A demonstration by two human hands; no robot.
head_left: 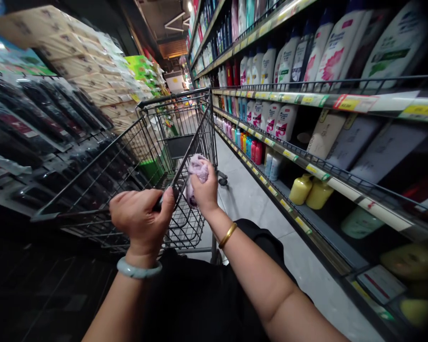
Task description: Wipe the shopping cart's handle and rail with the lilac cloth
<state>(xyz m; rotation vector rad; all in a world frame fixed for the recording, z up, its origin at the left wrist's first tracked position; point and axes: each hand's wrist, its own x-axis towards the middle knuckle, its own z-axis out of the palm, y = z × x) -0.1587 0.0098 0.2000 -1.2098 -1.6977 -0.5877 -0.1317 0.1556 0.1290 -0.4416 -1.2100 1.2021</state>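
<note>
My left hand (141, 221), with a pale green bangle at the wrist, is closed around a dark part of the near rim of a wire shopping cart (190, 142). The exact grip is partly covered by the fingers. Just right of it, my right hand (206, 190), wearing a gold bangle, is closed on a lilac fuzzy cloth (199, 171). The cloth is bunched up and sticks out above and below the fist, beside the cart's wire side. Through the wires, the inside of the basket is only partly visible.
Along the right runs a shelf (296, 97) with shampoo bottles (337, 47) and yellow bottles (300, 189). Packaged dark goods (39, 111) hang on the left, near stacked beige packs (67, 42). Grey tiled floor (249, 204) lies between cart and shelf.
</note>
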